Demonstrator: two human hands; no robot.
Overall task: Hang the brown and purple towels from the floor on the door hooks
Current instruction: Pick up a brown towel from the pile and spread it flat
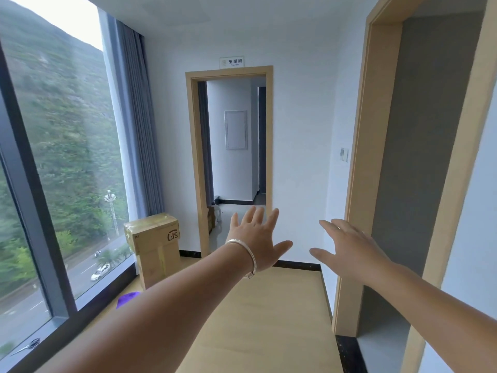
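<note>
Purple towel (128, 298) on floor, both hands empty.

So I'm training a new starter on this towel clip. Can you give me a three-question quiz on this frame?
1. True or false: the left hand holds a towel.
2. What colour is the cloth showing on the floor past the left forearm, near the window?
A. brown
B. purple
C. white
3. Fill in: the stacked cardboard boxes stand between the window and the ____.

Key
1. False. Both the left hand and the right hand are spread open and hold nothing.
2. B. No brown towel shows in this view.
3. Doorway.
</note>
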